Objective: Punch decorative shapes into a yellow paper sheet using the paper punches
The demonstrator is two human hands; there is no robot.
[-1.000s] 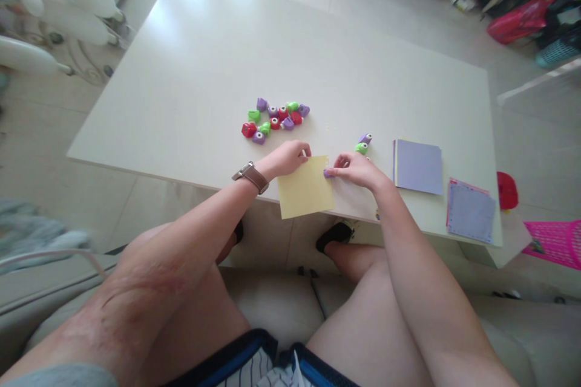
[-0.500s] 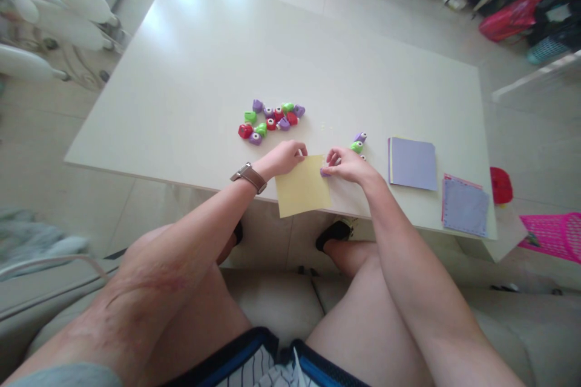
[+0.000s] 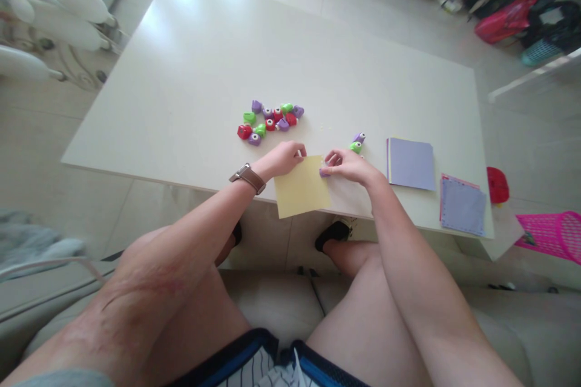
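A square sheet of yellow paper (image 3: 302,187) lies over the table's near edge, its lower part hanging past it. My left hand (image 3: 287,157) pinches the sheet's upper left part. At the sheet's right edge, my right hand (image 3: 341,166) is closed on a small purple craft punch (image 3: 324,172), mostly hidden by the fingers. Just beyond that hand lie a purple punch (image 3: 359,137) and a green punch (image 3: 356,147). Several more punches in red, green and purple form a cluster, among them a red one (image 3: 244,132), beyond my left hand.
A stack of purple paper (image 3: 411,163) lies on the white table (image 3: 363,84) to the right. Nearer the right corner is a second pile with notched edges (image 3: 463,205). Tiny paper bits lie beyond the yellow sheet. A pink basket (image 3: 556,236) stands off the table's right side.
The view has shifted very slightly. Both hands, the yellow paper and the purple punch stay in nearly the same place.
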